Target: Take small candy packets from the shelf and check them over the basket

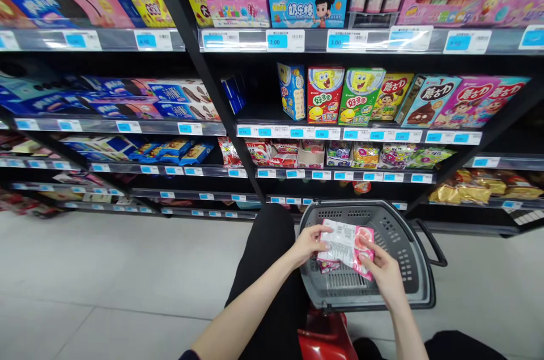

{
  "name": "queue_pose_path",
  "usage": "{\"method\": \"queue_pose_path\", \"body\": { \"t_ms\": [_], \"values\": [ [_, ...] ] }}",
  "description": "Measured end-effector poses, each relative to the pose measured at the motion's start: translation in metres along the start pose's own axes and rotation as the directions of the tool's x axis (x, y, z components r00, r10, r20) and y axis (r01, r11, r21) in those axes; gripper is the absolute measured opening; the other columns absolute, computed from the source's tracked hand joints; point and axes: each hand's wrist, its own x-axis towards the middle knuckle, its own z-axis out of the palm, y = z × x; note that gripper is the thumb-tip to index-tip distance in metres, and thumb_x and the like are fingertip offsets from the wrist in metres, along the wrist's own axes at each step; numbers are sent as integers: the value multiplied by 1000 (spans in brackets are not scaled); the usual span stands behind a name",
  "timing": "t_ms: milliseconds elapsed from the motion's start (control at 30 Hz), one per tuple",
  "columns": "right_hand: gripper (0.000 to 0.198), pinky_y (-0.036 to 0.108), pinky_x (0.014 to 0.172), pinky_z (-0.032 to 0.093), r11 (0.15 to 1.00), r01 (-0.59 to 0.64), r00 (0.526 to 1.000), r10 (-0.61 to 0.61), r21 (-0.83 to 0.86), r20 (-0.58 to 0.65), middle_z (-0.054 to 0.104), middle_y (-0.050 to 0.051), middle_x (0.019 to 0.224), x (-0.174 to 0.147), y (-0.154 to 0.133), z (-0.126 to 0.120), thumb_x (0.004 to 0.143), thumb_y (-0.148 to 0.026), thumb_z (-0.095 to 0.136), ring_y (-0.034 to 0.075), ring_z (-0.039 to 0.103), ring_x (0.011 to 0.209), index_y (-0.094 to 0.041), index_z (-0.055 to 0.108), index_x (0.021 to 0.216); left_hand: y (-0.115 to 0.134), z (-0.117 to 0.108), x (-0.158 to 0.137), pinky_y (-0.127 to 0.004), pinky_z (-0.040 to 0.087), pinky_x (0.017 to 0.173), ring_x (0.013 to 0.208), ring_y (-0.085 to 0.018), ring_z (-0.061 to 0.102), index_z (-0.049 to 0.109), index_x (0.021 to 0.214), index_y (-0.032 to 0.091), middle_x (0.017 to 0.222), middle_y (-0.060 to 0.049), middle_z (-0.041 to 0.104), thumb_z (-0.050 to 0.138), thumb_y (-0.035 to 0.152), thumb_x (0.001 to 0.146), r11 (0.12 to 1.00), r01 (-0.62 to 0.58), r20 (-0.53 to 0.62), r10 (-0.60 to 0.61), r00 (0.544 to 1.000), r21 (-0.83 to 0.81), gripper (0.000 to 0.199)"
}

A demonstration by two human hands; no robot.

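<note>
Packet point(346, 246), pink and white, sits between both my hands right over the grey basket point(408, 246). Left hand point(308, 244) pinches its left edge, fingers closed on it; right hand point(380, 269) grips the lower right corner, thumb on top. White printed back faces up, so I judge it's turned that way for reading the label. Held low over the basket mouth, not resting inside; another small pink item lies on the basket floor just under it. Basket rests in front of my dark-trousered knee point(272, 246), with a red thing point(327, 337) under it, can't tell what. Snack shelves point(323, 133) with blue price tags stand close ahead; SpongeBob boxes point(325, 93) at mid level.
</note>
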Motion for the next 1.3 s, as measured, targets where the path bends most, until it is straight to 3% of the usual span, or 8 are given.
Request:
{"method": "queue_pose_path", "body": {
  "t_ms": [333, 533, 633, 767, 933, 1100, 1200, 1300],
  "values": [
    [27, 31, 64, 47, 964, 85, 982, -124, -252, -143, 70, 6, 71, -3, -6, 11, 64, -43, 63, 22, 61, 67, -17, 68, 70, 2, 3, -2, -24, 40, 58, 61, -15, 55, 70, 65, 13, 63, -5, 65, 68, 25, 58, 898, -76, -237, 195, 952, 434, 14],
    [33, 24, 47, 37, 931, 53, 982, -115, -360, -153, 59, 0, 53, -1, -6, 16, 67, -51, 56, 15, 49, 49, -18, 63, 67, -3, 1, 1, -20, 34, 54, 54, -10, 47, 62, 59, 13, 54, 1, 56, 62, 25, 64, 827, -123, -253, 304, 919, 549, 14],
    [29, 24, 47, 38, 946, 41, 987, -89, -320, -134, 57, -1, 53, 0, -4, 15, 68, -48, 57, 15, 49, 49, -19, 59, 65, -4, -1, 2, -20, 34, 53, 53, -9, 47, 58, 56, 12, 54, 1, 55, 64, 26, 61, 873, -110, -270, 263, 926, 476, 16],
    [24, 28, 60, 47, 998, 23, 997, -27, -60, -70, 66, 5, 83, 0, -2, 16, 63, -40, 66, 20, 60, 69, -20, 57, 74, -2, -1, -1, -21, 37, 50, 49, -10, 50, 58, 70, 13, 55, 1, 58, 72, 26, 53, 981, -52, -198, 90, 976, 188, 25],
    [19, 33, 71, 48, 982, -87, 996, 88, 167, 0, 68, 7, 91, -1, -2, 14, 59, -36, 69, 26, 59, 91, -19, 63, 66, -3, -3, -3, -19, 37, 47, 46, -9, 51, 59, 70, 11, 54, 0, 59, 74, 19, 49, 996, 22, -134, -34, 990, -87, 27],
    [23, 38, 73, 50, 923, -156, 986, 127, 352, 105, 66, 10, 103, -4, -7, 3, 62, -33, 66, 27, 61, 90, -19, 69, 80, 6, -3, -7, -23, 43, 58, 57, -12, 58, 66, 79, 7, 64, -6, 64, 68, 15, 56, 966, 164, -36, -175, 984, -202, 25],
    [34, 40, 82, 47, 888, -153, 985, 102, 433, 139, 66, 10, 102, -4, -8, 0, 59, -30, 69, 26, 61, 93, -19, 67, 92, 10, 0, -9, -29, 45, 75, 77, -19, 62, 65, 86, 5, 79, -11, 66, 66, 11, 57, 971, 120, 51, -112, 992, -206, 30],
    [26, 36, 74, 50, 896, -181, 983, 176, 406, 49, 71, 6, 83, -3, -4, 4, 58, -30, 72, 22, 65, 78, -20, 67, 82, 6, 2, -6, -32, 48, 71, 76, -21, 63, 62, 83, 6, 80, -12, 66, 68, 20, 60, 991, 88, 29, -85, 996, -101, 28]
  ]
}}
